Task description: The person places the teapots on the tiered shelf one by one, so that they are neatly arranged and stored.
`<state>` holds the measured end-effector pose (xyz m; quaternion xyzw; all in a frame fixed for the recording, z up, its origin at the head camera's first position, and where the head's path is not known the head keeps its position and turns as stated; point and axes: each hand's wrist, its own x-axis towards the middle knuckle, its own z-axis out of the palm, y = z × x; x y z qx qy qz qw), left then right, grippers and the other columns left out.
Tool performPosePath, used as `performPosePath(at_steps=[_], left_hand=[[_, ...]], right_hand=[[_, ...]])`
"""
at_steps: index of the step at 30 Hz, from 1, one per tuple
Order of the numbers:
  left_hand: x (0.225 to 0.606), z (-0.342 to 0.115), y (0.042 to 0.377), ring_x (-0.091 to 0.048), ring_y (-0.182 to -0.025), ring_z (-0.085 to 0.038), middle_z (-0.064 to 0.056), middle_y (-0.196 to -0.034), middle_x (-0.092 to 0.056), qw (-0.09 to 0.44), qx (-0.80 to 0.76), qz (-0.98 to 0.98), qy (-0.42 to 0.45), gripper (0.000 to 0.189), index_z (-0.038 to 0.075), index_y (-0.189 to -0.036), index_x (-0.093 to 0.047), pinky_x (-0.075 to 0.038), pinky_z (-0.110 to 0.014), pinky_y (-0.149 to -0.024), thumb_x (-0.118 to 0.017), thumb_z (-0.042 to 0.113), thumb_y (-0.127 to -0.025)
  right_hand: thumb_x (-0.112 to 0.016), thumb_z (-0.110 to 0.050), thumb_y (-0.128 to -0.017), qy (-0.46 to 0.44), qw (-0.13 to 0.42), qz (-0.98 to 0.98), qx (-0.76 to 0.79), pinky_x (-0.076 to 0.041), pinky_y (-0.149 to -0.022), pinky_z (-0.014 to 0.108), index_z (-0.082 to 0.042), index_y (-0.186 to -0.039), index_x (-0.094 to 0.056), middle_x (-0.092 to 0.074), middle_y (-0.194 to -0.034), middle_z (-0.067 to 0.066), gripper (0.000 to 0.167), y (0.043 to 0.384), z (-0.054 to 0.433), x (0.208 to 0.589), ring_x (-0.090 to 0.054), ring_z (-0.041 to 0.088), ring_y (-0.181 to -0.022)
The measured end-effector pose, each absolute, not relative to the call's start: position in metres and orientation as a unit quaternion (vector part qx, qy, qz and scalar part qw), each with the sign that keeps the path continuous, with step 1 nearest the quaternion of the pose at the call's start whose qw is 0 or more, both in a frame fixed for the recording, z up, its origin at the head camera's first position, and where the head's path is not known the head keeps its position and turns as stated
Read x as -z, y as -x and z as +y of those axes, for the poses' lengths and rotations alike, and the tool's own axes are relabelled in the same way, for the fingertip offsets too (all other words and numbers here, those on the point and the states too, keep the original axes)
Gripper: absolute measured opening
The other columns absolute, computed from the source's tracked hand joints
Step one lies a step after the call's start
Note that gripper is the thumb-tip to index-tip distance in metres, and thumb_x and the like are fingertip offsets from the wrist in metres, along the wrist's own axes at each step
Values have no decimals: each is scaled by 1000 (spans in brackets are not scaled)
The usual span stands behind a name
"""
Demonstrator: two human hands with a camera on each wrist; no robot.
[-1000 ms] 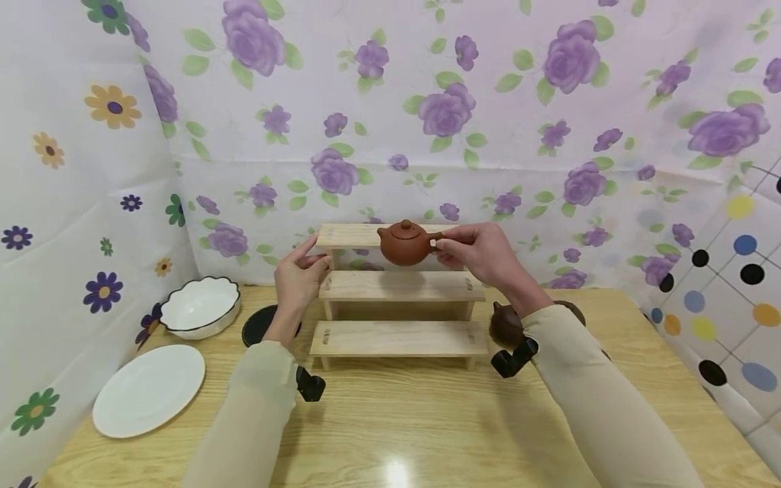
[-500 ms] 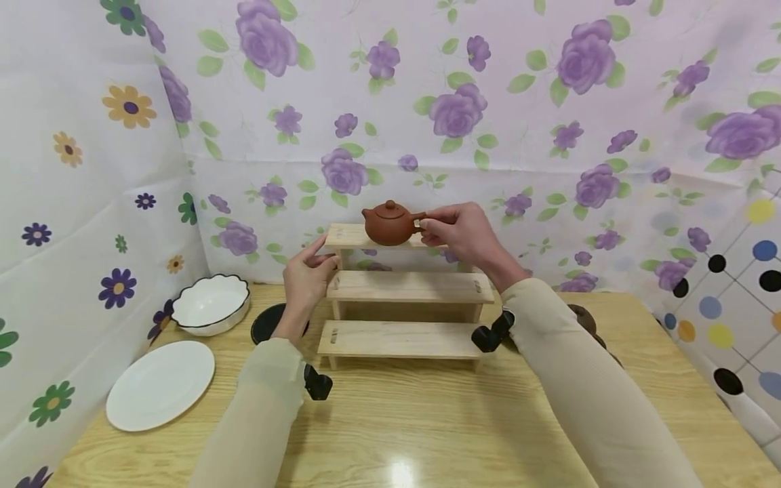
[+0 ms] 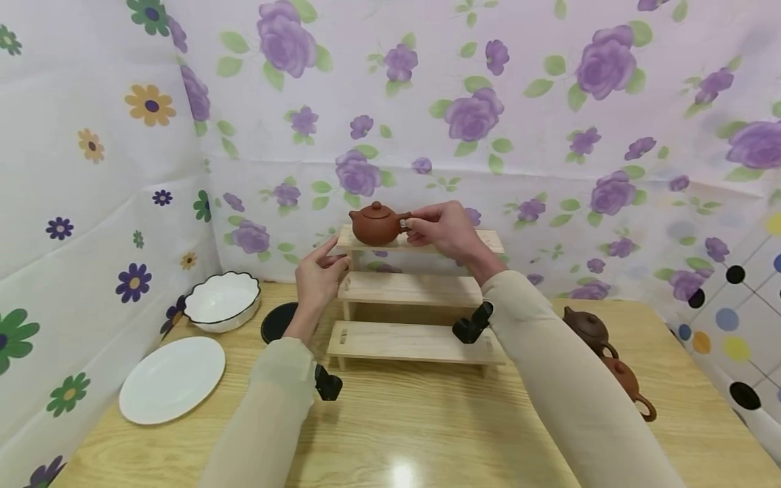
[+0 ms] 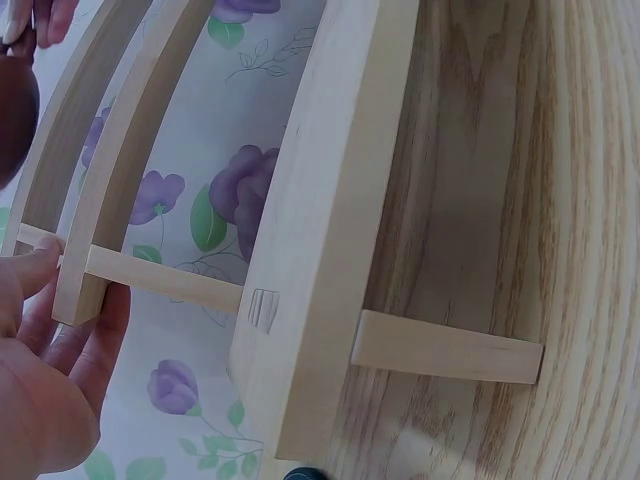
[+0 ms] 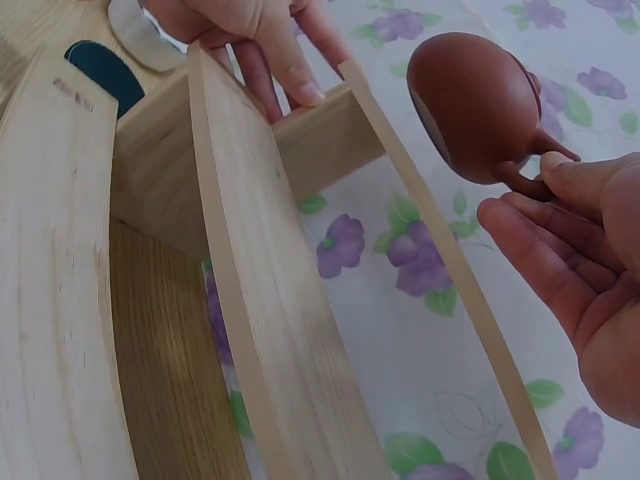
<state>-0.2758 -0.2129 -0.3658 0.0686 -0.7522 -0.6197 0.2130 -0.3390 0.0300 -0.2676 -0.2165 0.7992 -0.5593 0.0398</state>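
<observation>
A three-tier wooden rack point(image 3: 415, 287) stands at the back of the table. My right hand point(image 3: 447, 232) pinches the handle of a reddish-brown clay teapot point(image 3: 375, 226), its lid on and its spout to the left. The teapot is at the left part of the top tier; from the right wrist, its rounded body point(image 5: 468, 108) shows beside that tier's edge. At the rack's left side, my left hand point(image 3: 320, 276) holds the upright between the top and middle tiers. The left wrist view shows the thumb before this upright and the fingers point(image 4: 103, 345) behind it.
To the right, partly behind my right sleeve, are a dark brown teapot point(image 3: 587, 328) and a reddish one point(image 3: 624, 379). A scalloped white bowl point(image 3: 222, 302), a white plate point(image 3: 173, 381) and a black round dish point(image 3: 278, 321) lie left. A floral cloth point(image 3: 427, 135) hangs close behind.
My right hand has carried the teapot leftward, from in front of the top tier to its left part. The left hand keeps its hold on the rack. The head view has turned slightly left.
</observation>
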Motion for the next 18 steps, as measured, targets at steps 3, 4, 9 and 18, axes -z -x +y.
performPosePath(at_steps=[3, 4, 9, 18], left_hand=[[367, -213, 276, -78, -103, -31, -18, -119, -79, 216, 614, -756, -70, 51, 27, -148, -63, -48, -19, -62, -74, 13, -101], [367, -213, 277, -78, -101, -30, -17, -119, -79, 217, 612, -757, -70, 50, 28, -148, -64, -47, -20, -60, -74, 13, -101], [367, -215, 277, -79, -92, -24, -17, -117, -79, 221, 613, -756, -69, 50, 28, -147, -65, -42, -22, -54, -74, 12, -100], [366, -214, 277, -78, -103, -28, -15, -117, -80, 218, 611, -757, -77, 51, 27, -147, -65, -49, -17, -61, -75, 11, -99]], right_hand=[[-71, -13, -103, 212, 42, 801, 558, -64, -78, 34, 5, -123, -76, -77, -113, 29, 27, 343, 23, 269, -79, 20, -82], [-71, -13, -103, 210, 45, 802, 558, -64, -78, 34, 4, -123, -76, -77, -113, 29, 27, 344, 21, 270, -79, 20, -82], [-70, -12, -103, 205, 61, 800, 561, -64, -79, 34, 5, -123, -76, -77, -114, 29, 26, 347, 12, 271, -78, 19, -82], [-70, -11, -103, 202, 64, 792, 572, -65, -77, 37, 6, -122, -76, -76, -112, 32, 26, 354, 2, 275, -76, 16, -75]])
